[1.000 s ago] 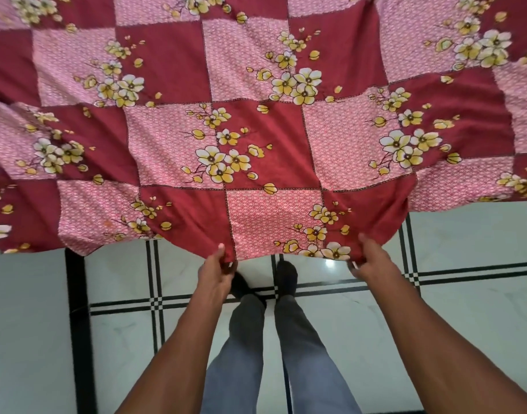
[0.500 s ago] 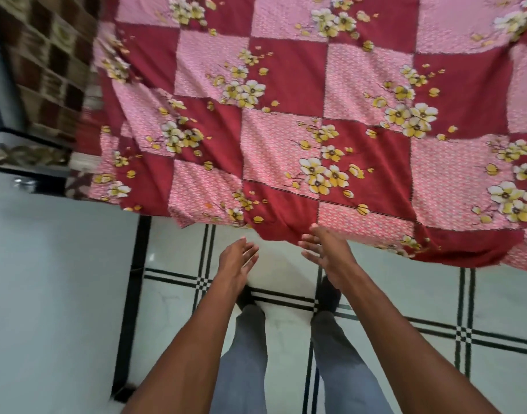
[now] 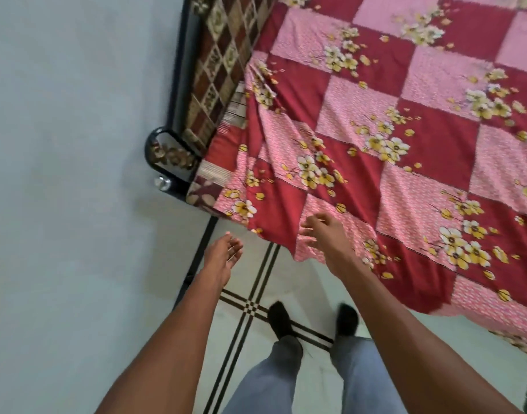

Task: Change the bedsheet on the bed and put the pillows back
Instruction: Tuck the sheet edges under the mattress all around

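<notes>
Red-and-pink checked cotton bedsheet with yellow flowers (image 3: pixel 390 138) spread over the bed, edge hanging toward the floor, bunched at the near corner. Likely mid-step: straightening and tucking that corner. Left hand (image 3: pixel 223 255) loose, fingers relaxed, holding nothing; right hand (image 3: pixel 325 234) spread wide over the hem, gripping nothing. Brown patterned mattress (image 3: pixel 220 73) exposed beside black metal bed frame (image 3: pixel 178 94). White tiled floor with black lines (image 3: pixel 256 294); pale wall (image 3: pixel 71 144) left.

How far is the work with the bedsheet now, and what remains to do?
Done: the red and pink floral bedsheet lies spread over the bed. In hand: nothing; the left hand and right hand are open and reach toward the bed corner, where the sheet is bunched and the patterned mattress shows. Left: probably smoothing and tucking that corner and the hanging edge. No pillows are in view, so they likely remain too.
</notes>
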{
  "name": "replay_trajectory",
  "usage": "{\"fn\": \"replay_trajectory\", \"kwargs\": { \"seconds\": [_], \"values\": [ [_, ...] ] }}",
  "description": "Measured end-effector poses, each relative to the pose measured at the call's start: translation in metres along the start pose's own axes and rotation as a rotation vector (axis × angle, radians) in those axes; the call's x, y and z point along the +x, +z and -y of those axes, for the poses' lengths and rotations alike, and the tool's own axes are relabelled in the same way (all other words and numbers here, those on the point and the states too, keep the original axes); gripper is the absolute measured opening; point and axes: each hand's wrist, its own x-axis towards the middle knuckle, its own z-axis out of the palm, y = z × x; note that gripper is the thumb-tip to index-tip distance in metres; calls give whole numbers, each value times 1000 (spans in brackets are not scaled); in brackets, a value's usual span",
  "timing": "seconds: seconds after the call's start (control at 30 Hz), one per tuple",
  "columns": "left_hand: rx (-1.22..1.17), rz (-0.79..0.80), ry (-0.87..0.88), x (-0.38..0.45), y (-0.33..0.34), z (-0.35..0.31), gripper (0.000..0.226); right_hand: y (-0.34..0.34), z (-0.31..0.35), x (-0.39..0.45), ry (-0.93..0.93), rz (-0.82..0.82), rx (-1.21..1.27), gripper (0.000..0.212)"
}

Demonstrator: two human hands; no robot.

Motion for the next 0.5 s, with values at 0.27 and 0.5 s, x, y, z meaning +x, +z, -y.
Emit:
{"fn": "replay_trajectory", "kwargs": {
  "seconds": [0.27, 0.5],
  "values": [
    [379, -137, 297, 69, -12, -74, 26, 122, 5, 67, -137, 66, -405, 26],
    [898, -79, 474, 135, 35, -105, 47, 157, -21, 131, -350, 33, -800, 39]
  ]
}}
